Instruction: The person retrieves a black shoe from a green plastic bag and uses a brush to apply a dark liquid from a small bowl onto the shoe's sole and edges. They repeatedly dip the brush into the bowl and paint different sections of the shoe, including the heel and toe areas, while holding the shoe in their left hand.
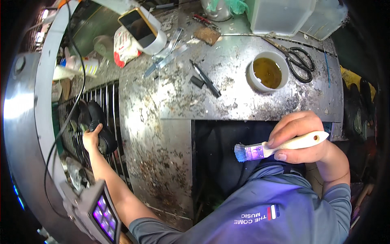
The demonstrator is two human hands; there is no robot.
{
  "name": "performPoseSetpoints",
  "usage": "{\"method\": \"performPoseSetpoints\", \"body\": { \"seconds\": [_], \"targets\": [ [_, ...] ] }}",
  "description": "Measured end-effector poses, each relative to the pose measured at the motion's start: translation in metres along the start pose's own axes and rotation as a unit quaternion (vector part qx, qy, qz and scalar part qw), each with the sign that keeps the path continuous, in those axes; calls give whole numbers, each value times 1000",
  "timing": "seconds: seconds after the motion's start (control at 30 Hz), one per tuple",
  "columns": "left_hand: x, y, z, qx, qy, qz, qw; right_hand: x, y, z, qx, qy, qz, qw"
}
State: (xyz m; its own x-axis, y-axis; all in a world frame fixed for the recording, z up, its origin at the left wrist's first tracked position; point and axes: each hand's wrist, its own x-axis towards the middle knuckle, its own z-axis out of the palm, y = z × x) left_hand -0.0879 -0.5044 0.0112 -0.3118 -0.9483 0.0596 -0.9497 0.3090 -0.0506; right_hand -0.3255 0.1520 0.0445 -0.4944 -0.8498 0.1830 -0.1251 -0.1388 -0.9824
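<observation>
In my right hand (298, 136) is a flat paintbrush (284, 147) with a pale handle and a metal band. Its bristles point left, over my lap, and look bluish under violet light. Far to the left, my left hand (92, 137) grips a black shoe (99, 122) on a metal rack, thumb on top and the other fingers mostly hidden. More dark footwear (83, 116) sits beside that shoe. Beyond the brush, a white tub (268, 72) of yellowish-brown liquid stands on the stained metal table (154, 110).
Black-handled scissors (300, 65) lie right of the tub; a marker (205, 79) and its cap are left of it. Farther back are a phone (138, 28) on a white holder and a translucent bin (280, 16). A violet lamp (103, 217) stands near my left forearm; a cable hangs at left.
</observation>
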Motion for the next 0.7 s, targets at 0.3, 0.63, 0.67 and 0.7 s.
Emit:
{"method": "performPoseSetpoints", "body": {
  "seconds": [0.3,0.63,0.67,0.7],
  "targets": [
    [35,3,46,27,131,52,990,2,16,9,-2,27,-12,1000],
    [-208,74,-35,-187,112,137,966,-90,-8,-20,-90,159,-80,980],
    [-234,67,-41,-196,158,176,952,-103,-14,-30,-132,193,-126,964],
    [-257,61,-42,-201,198,215,935,-117,-23,-42,-209,211,-118,948]
  ]
}}
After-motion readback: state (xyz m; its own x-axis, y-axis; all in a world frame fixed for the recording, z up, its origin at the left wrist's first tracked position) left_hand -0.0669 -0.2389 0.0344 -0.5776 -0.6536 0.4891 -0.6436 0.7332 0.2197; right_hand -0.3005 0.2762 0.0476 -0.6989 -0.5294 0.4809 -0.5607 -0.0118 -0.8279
